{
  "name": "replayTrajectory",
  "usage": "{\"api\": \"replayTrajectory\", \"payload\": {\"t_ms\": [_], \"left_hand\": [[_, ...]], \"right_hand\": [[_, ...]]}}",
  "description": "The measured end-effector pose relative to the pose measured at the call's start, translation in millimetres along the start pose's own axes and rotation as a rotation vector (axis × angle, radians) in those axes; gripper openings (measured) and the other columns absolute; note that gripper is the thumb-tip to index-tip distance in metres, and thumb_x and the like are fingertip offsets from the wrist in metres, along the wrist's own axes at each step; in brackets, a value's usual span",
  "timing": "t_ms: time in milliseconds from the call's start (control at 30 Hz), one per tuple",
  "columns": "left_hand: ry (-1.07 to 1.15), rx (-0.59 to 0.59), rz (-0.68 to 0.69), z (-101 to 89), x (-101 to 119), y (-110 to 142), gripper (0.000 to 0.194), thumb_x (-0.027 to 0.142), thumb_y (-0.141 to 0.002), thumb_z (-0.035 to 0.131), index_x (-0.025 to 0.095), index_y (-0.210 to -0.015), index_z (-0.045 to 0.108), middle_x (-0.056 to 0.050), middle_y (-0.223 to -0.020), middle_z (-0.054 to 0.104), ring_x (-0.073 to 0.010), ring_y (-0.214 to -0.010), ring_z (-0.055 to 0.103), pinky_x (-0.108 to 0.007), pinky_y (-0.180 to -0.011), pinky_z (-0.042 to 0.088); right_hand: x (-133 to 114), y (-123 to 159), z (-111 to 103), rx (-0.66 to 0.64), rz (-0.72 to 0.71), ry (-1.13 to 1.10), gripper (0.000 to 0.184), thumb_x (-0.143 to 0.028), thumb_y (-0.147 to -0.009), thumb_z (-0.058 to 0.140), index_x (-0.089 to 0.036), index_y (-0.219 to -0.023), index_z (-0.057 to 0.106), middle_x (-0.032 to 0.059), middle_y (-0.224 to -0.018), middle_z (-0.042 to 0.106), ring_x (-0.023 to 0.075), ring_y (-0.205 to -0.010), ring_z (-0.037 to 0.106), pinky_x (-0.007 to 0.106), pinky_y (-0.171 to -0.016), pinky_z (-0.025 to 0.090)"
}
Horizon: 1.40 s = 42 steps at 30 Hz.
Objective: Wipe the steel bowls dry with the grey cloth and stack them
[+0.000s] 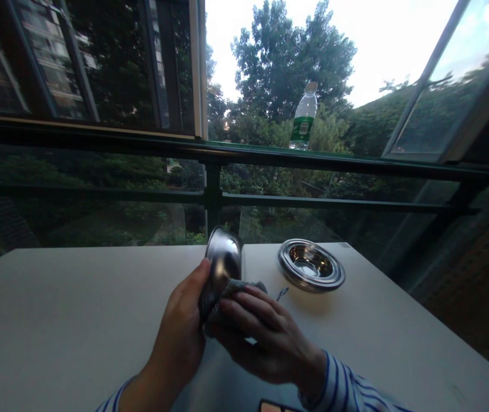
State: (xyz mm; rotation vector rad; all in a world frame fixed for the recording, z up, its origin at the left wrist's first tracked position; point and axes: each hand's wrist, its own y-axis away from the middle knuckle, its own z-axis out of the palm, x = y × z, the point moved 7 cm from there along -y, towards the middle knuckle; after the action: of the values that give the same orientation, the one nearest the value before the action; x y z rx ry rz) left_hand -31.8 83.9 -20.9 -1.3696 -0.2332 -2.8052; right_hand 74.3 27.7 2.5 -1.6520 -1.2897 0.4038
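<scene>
My left hand (182, 320) grips a shiny metal bowl (223, 257) by its rim, thumb on the near side, and holds it tilted up on edge above the table. In my right hand (265, 332) is a grey cloth (244, 285), bunched under the fingers and pressed against the lower part of the bowl's outside. The fingers of my left hand behind the bowl are hidden. To the right, several metal bowls or dishes (334, 277) sit nested in a stack on the table.
The white table (76, 309) reaches to a glass balcony railing (253, 153). A clear plastic bottle with a green label (303, 126) stands on the rail by the open window. Part of a dark-edged phone-like object (276, 407) shows at the bottom edge.
</scene>
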Motion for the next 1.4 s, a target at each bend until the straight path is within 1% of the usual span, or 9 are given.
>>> {"api": "replayTrajectory", "payload": {"t_ms": [233,400,600,767,933,1133,1200,1333,1400], "left_hand": [[-0.071,0.019,0.102,-4.6,-1.2,3.9,0.015,0.028,-0.069,0.064,0.016,-0.076,0.07,-0.003,-0.076,0.071,-0.0173,-0.073,0.065,-0.025,-0.068,0.05],[-0.119,-0.003,0.083,-7.4,-4.2,0.6,0.02,0.029,-0.07,0.063,0.014,-0.082,0.069,-0.005,-0.081,0.071,-0.0189,-0.078,0.064,-0.027,-0.071,0.049],[-0.16,-0.021,0.073,-2.1,-3.2,-0.5,0.03,0.042,-0.074,0.061,0.014,-0.084,0.069,-0.002,-0.072,0.069,-0.0136,-0.061,0.06,-0.024,-0.061,0.048],[-0.265,-0.067,0.089,2.2,-8.0,5.6,0.03,0.042,-0.075,0.061,0.017,-0.089,0.069,-0.001,-0.074,0.068,-0.0128,-0.064,0.058,-0.023,-0.062,0.046],[-0.362,-0.086,0.111,5.0,-14.0,9.9,0.028,0.04,-0.076,0.06,0.016,-0.084,0.071,-0.002,-0.07,0.068,-0.0156,-0.073,0.06,-0.023,-0.068,0.045],[-0.376,-0.09,0.159,5.2,-10.3,9.3,0.027,0.038,-0.076,0.061,0.017,-0.088,0.071,-0.003,-0.077,0.07,-0.0179,-0.079,0.06,-0.024,-0.069,0.045],[-0.401,-0.082,0.163,6.4,-8.9,10.3,0.026,0.037,-0.076,0.061,0.016,-0.086,0.072,-0.003,-0.075,0.07,-0.0187,-0.077,0.061,-0.024,-0.068,0.045],[-0.431,-0.106,0.145,12.8,-10.4,14.1,0.026,0.036,-0.076,0.06,0.016,-0.085,0.073,-0.004,-0.071,0.07,-0.0193,-0.077,0.061,-0.024,-0.07,0.045],[-0.442,-0.096,0.153,12.6,-10.1,14.6,0.025,0.036,-0.076,0.06,0.016,-0.084,0.073,-0.003,-0.07,0.07,-0.0188,-0.075,0.061,-0.024,-0.068,0.045]], "right_hand": [[22.8,-1.0,-9.4,-0.038,0.227,0.022,0.031,-0.01,-0.079,0.051,-0.012,-0.109,0.059,0.0158,-0.12,0.051,0.0277,-0.116,0.042,0.044,-0.091,0.048],[14.0,-2.3,-4.8,-0.047,0.126,0.008,0.03,-0.012,-0.08,0.054,-0.014,-0.108,0.06,0.0126,-0.118,0.054,0.0266,-0.114,0.044,0.044,-0.095,0.045],[6.3,-0.2,1.5,-0.064,0.049,0.011,0.031,-0.014,-0.078,0.058,-0.016,-0.11,0.06,0.0094,-0.115,0.057,0.0237,-0.111,0.046,0.04,-0.097,0.044],[35.6,1.5,-6.9,-0.041,0.315,-0.013,0.033,-0.015,-0.081,0.054,-0.013,-0.114,0.056,0.0151,-0.12,0.051,0.0264,-0.112,0.046,0.043,-0.091,0.046],[67.2,5.9,-20.3,-0.019,0.637,-0.032,0.031,-0.015,-0.086,0.045,-0.015,-0.116,0.054,0.0134,-0.113,0.053,0.0222,-0.105,0.05,0.042,-0.089,0.045],[38.5,-4.5,-18.3,-0.086,0.313,-0.04,0.031,-0.019,-0.08,0.054,-0.014,-0.111,0.057,0.0138,-0.115,0.052,0.027,-0.109,0.045,0.044,-0.09,0.044],[45.7,-2.4,-17.9,-0.077,0.352,-0.047,0.03,-0.019,-0.082,0.052,-0.015,-0.111,0.057,0.0134,-0.114,0.053,0.0261,-0.107,0.047,0.044,-0.089,0.044],[74.6,8.3,-22.5,-0.038,0.624,-0.046,0.029,-0.015,-0.086,0.043,-0.017,-0.112,0.056,0.0112,-0.106,0.056,0.0218,-0.098,0.052,0.041,-0.085,0.047],[69.9,6.4,-23.2,-0.058,0.58,-0.057,0.029,-0.016,-0.085,0.045,-0.018,-0.112,0.056,0.0112,-0.107,0.055,0.0223,-0.099,0.051,0.042,-0.084,0.047]]}}
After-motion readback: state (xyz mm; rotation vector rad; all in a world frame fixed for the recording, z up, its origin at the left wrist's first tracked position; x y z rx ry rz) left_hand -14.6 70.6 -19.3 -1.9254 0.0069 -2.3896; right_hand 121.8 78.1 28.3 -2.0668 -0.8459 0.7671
